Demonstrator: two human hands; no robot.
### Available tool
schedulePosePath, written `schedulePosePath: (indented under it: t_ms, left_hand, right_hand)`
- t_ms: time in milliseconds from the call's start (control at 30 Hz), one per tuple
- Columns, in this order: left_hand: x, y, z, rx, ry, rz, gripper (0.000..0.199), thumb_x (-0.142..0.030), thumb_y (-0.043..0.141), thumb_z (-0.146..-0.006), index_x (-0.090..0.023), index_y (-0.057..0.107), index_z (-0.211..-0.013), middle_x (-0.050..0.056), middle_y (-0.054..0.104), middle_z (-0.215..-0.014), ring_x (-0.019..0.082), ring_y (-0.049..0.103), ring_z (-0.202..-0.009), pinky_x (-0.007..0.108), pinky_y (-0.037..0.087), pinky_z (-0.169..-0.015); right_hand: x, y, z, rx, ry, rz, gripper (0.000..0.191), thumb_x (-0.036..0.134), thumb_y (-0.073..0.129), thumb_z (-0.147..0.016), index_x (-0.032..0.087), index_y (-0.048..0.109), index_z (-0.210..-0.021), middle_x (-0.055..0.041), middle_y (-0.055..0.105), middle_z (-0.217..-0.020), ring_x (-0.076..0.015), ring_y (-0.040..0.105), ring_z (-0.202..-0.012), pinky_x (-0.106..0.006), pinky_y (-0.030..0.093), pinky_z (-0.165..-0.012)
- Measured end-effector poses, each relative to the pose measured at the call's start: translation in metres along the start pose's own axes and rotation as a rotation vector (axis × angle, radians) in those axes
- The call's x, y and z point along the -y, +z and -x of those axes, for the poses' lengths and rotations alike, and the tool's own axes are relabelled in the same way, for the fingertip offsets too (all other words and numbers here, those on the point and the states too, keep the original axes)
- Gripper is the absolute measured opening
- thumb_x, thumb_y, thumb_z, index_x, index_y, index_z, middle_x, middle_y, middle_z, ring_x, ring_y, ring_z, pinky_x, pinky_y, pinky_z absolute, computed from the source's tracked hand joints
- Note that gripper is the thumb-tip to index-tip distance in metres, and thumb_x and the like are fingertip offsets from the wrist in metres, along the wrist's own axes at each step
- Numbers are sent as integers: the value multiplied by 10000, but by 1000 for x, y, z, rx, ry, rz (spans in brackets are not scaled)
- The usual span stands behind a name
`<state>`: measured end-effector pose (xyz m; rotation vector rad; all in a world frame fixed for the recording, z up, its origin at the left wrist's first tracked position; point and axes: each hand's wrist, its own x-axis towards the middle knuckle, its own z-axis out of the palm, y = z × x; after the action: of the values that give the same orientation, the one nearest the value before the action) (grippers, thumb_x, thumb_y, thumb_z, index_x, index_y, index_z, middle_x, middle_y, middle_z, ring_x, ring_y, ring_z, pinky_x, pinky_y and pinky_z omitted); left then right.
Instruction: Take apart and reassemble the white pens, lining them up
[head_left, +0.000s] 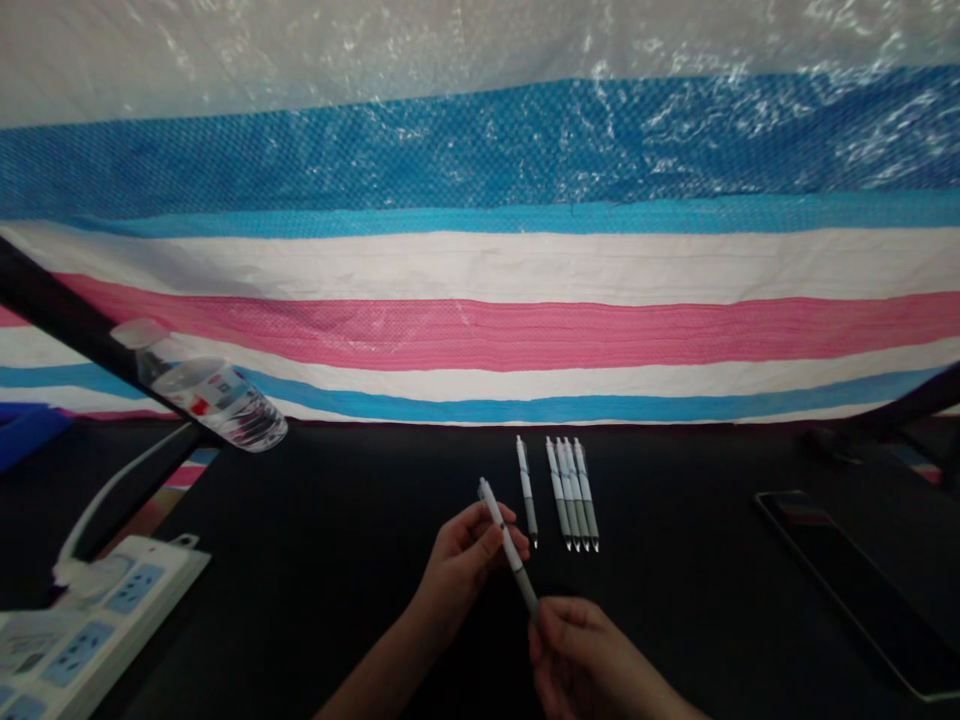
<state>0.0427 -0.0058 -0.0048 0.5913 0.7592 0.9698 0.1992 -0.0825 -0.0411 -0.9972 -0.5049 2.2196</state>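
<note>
Between my two hands I hold a white and grey click pen (508, 538), tilted with its button end up and to the left. My left hand (463, 562) pinches the white barrel near its middle. The fingers of my right hand (576, 648) close round the grey grip, and the tip is hidden in them. Just beyond my left fingertips lies a single similar pen (527, 492), tip toward me. To its right, several more pens (573, 494) rest side by side in a row on the black table (337, 560).
A power strip (112, 620) with a white plug and cable is at the lower left. A plastic water bottle (217, 395) stands by a black bar at the back left. On the right lies a black phone (847, 590). A striped tarpaulin (480, 330) hangs behind the table.
</note>
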Motion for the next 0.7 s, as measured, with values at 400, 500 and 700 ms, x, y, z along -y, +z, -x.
schedulePosePath:
  t_ms: [400,500,700]
  left_hand:
    - [7,-3,-3,51,16,86,272,-317,896,-709,-148,740,-853,47,730,-706,153,671,-670,234,504,-656]
    - [3,-4,-2,18,29,29,306,-336,866,-752,-143,758,-963,56,736,-774,152,679,-709,246,523,-703]
    - [-4,-5,1,19,134,-196,588,-285,788,-838,-232,562,-1378,50,708,-992,136,672,-677,254,527,-637]
  right_hand:
    - [6,-2,-1,78,3,-19,581,695,716,-749,121,627,-741,13,581,-407,-46,363,-221,-154,186,-255]
    - [11,1,2,64,-43,15,629,707,641,-817,88,684,-920,-84,707,-656,-113,595,-390,-156,355,-321]
    - [31,3,10,-71,-371,405,575,637,629,-878,111,713,-1093,-153,708,-944,-219,695,-783,-220,532,-476]
